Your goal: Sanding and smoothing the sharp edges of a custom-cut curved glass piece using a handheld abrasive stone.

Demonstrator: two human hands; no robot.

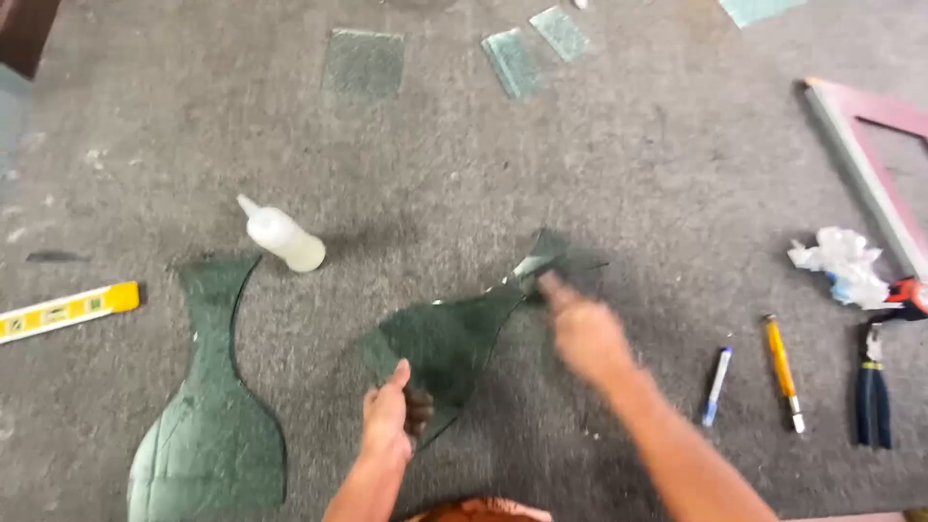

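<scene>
My left hand point(390, 418) grips the near edge of a curved piece of dark green glass point(443, 338), lifted a little above the grey felt-covered table point(599, 164). My right hand point(580, 329) is blurred and reaches to the narrow far end of that same piece, one finger stretched out against it. To the left lies a larger vase-shaped piece of green glass point(208, 425), flat on the table.
A small white squeeze bottle point(280, 237) lies behind the glass. A yellow level point(68, 309) is at the left edge. Right of my hands lie a marker point(716, 385), a yellow-handled cutter point(781, 369), pliers point(872, 387), crumpled tissue point(843, 263) and a pink frame point(870, 155). Glass offcuts point(363, 64) rest at the back.
</scene>
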